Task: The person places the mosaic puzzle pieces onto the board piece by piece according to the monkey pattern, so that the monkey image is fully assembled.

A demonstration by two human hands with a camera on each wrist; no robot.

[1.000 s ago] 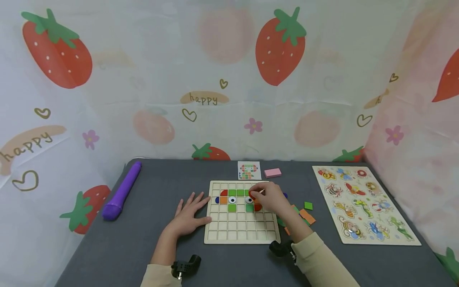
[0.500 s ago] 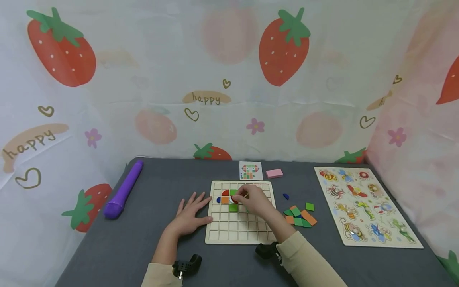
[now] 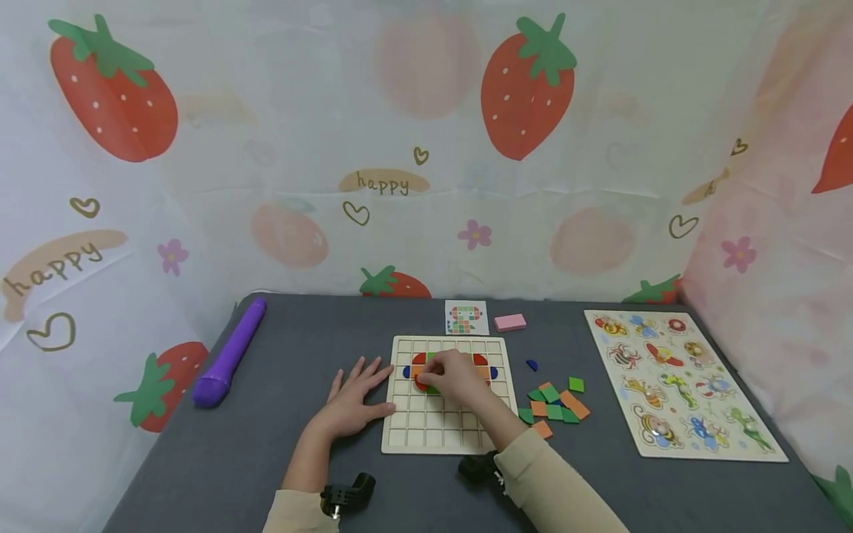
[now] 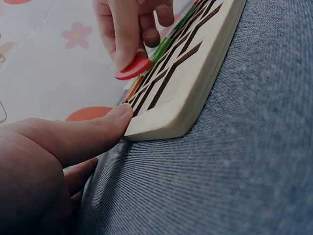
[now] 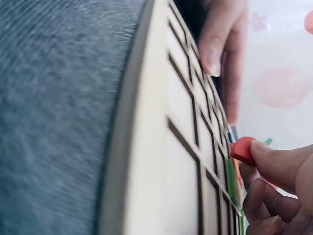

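Note:
My right hand (image 3: 456, 377) pinches a red curved-edge tile (image 4: 133, 69) between thumb and fingers, low over the left part of a wooden grid board (image 3: 453, 438). In the right wrist view the red tile's straight side faces the grid, near a green tile (image 5: 231, 181). My left hand (image 3: 352, 403) lies with fingers spread on the table, its thumb (image 4: 120, 111) touching the board's left edge. Coloured tiles fill part of the upper rows, among them a red one (image 3: 480, 360) and a blue half-round (image 3: 494, 372). My right hand hides the middle of this pattern.
Loose green and orange tiles (image 3: 538, 409) lie right of the board, with a blue half-round piece (image 3: 531, 365) apart. Behind are a pattern card (image 3: 466, 317) and a pink block (image 3: 509, 322). An insect-picture board (image 3: 680, 385) lies right, a purple club-shaped object (image 3: 229, 355) left.
My right hand has moved left across the board with the red tile, from the pattern's right side to its left, uncovering the right-hand tiles and the loose pile. My left hand stays in place.

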